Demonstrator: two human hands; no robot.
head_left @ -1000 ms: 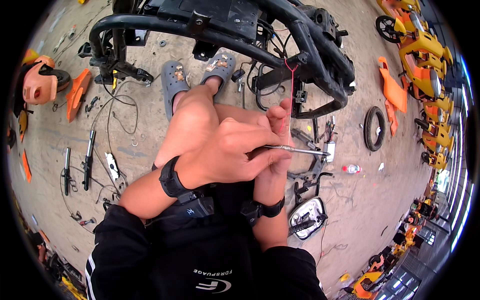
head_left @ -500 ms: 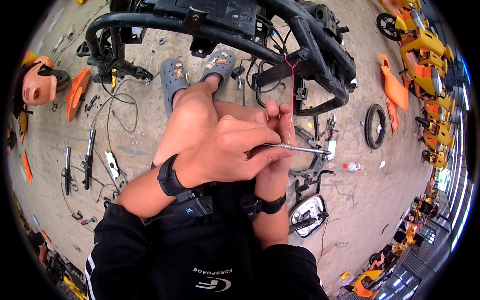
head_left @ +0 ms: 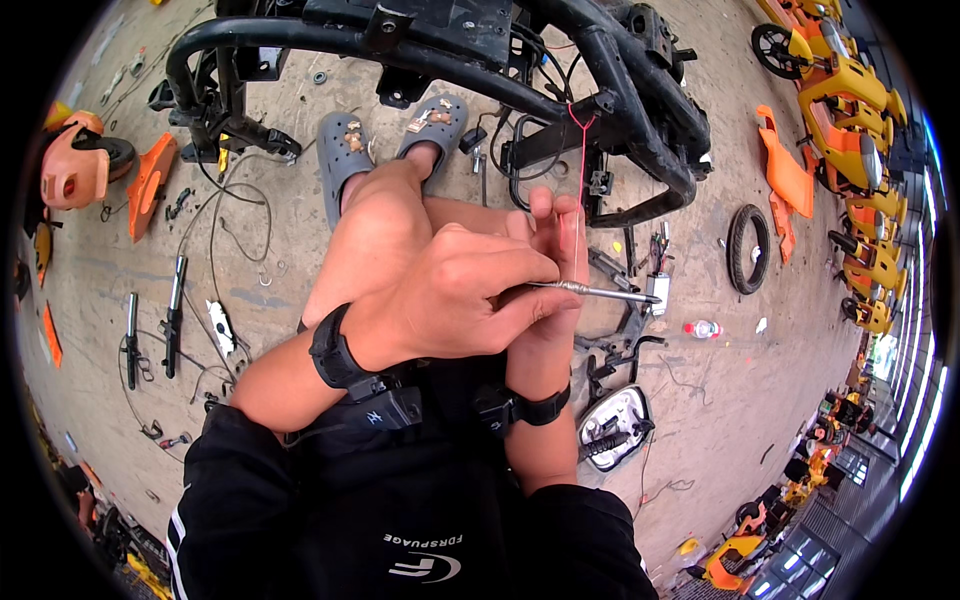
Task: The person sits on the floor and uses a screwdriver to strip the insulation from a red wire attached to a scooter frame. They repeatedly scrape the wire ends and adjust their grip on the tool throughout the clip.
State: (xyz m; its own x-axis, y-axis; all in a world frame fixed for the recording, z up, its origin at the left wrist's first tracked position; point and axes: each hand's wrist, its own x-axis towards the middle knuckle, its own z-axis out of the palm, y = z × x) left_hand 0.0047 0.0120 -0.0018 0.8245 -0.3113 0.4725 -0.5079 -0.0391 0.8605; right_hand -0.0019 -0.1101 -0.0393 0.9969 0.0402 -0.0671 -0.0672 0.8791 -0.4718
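Gripping a thin metal tool (head_left: 600, 291), the left hand (head_left: 455, 300) lies closed over the right hand (head_left: 560, 250), whose raised fingers pinch a red wire (head_left: 580, 165) running up to the black frame (head_left: 640, 110) beyond. Wire work appears unfinished; loose parts litter the floor (head_left: 720, 400).

The scene is bright, with soft and even daylight. The strongest light comes from the right rim, where a row of openings (head_left: 915, 400) looks white and overexposed. Shadows on the concrete floor (head_left: 760, 400) are weak and short. The fisheye lens bends straight lines near the edges, and black corners surround the round picture. The centre is sharp; the rim is slightly soft.
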